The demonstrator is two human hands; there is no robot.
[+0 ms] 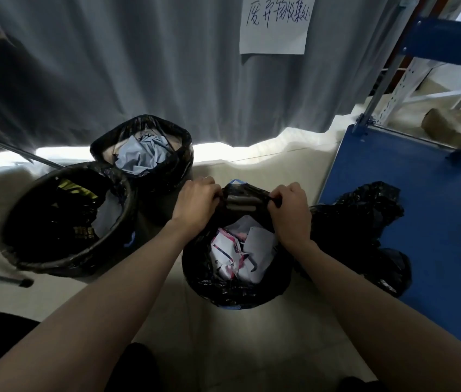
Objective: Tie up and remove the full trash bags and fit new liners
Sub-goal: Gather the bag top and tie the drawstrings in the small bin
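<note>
A black trash bag [232, 290] full of crumpled white and pink paper [240, 250] sits in a small bin on the floor in front of me. My left hand [198, 202] grips the far rim of the bag on the left. My right hand [291, 210] pinches the same rim on the right, and the plastic is stretched between them. A second lined bin [144, 154] with blue paper stands behind to the left. A large round lined bin [62, 219] stands at the left.
More black bags [365, 216] lie on a blue platform cart [433, 210] at the right. A grey curtain [139, 66] with a handwritten paper sign [276, 24] hangs behind the bins. Metal shelving [410, 75] stands at the far right.
</note>
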